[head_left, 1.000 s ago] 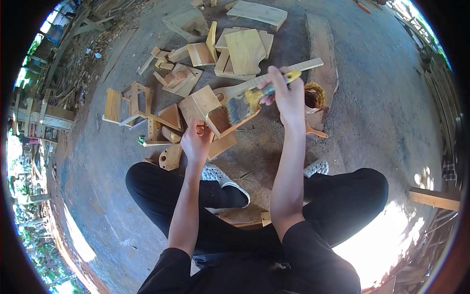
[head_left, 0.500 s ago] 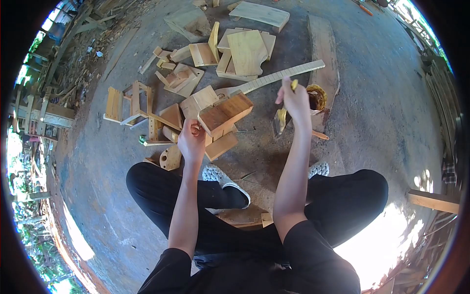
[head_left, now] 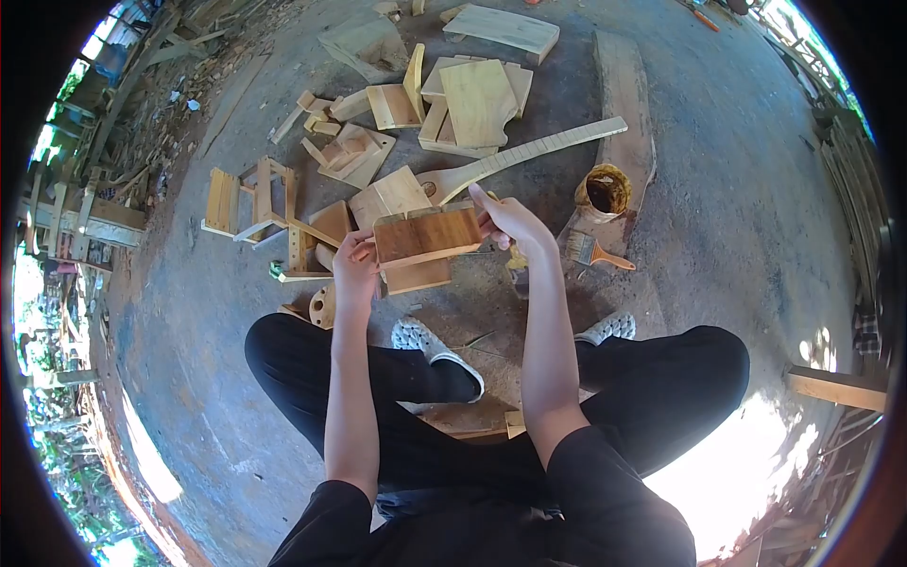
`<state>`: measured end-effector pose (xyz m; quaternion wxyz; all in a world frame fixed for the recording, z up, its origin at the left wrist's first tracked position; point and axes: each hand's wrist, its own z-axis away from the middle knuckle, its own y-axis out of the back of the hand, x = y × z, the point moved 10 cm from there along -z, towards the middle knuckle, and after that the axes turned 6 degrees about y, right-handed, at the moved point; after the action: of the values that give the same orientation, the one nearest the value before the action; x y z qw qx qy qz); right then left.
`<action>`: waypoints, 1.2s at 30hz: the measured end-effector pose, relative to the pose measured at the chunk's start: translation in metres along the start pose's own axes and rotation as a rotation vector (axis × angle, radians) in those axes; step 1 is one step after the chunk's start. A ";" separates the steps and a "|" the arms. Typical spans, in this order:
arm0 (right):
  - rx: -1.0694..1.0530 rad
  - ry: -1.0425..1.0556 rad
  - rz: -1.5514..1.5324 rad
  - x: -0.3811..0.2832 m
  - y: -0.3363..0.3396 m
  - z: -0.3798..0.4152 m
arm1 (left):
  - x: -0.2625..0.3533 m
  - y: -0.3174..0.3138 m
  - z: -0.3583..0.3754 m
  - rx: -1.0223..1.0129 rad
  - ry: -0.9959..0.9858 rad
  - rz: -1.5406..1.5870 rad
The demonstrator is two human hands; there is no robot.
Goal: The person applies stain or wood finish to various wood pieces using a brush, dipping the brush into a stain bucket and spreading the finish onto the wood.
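A box-shaped wooden piece (head_left: 427,236) with a brown stained top face and paler sides is held up in front of me. My left hand (head_left: 355,269) grips its left end with closed fingers. At the other end, my right hand (head_left: 518,227) has its fingers against the wood. That same hand is closed on a paintbrush (head_left: 518,263), whose yellowish part and dark bristles hang below the palm. To the right stands an open tub (head_left: 603,193) of dark brown liquid with a stained rim. Beside it lies a second paintbrush (head_left: 599,251) with an orange handle.
Several wooden pieces lie ahead, including a pale board (head_left: 480,104) and a long slatted neck-like piece (head_left: 548,149). A small wooden frame (head_left: 250,200) stands at left. The tub rests by a long plank (head_left: 624,104). My white shoes (head_left: 436,352) are close below.
My right hand has moved left and down from beside the tub to the wooden piece, bringing the paintbrush along. The piece has turned more level and shifted slightly left.
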<state>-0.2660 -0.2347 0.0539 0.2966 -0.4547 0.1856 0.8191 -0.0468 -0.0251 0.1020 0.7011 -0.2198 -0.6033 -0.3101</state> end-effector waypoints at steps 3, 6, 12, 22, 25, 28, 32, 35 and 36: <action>0.016 -0.068 -0.030 0.030 -0.007 -0.011 | -0.017 -0.004 0.002 -0.110 0.270 0.240; -0.019 -0.120 -0.049 0.067 -0.021 -0.027 | -0.040 -0.005 0.002 -0.164 0.488 0.454; -0.192 -0.123 -0.107 0.101 -0.061 -0.033 | -0.077 0.007 -0.004 -0.137 0.547 0.458; -0.205 0.002 -0.477 0.063 -0.049 -0.032 | 0.020 -0.027 0.031 -0.305 0.207 0.080; -0.050 0.242 -0.451 -0.001 -0.018 -0.010 | 0.065 -0.041 0.040 -0.333 0.016 0.149; -0.037 0.482 -0.525 -0.042 -0.001 0.006 | 0.065 -0.039 0.033 -0.311 -0.040 0.148; -0.034 0.588 -0.454 -0.056 0.009 0.020 | 0.060 -0.038 0.025 -0.292 -0.010 0.169; -0.145 0.669 -0.504 -0.054 -0.002 0.024 | 0.069 -0.043 0.028 -0.281 -0.001 0.197; -0.161 0.666 -0.454 -0.050 -0.005 0.024 | 0.072 -0.039 0.025 -0.242 -0.035 0.197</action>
<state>-0.2576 -0.2333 0.1087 0.3570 -0.7462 0.1017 0.5526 -0.0866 -0.0479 0.1742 0.6857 -0.3664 -0.5493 -0.3063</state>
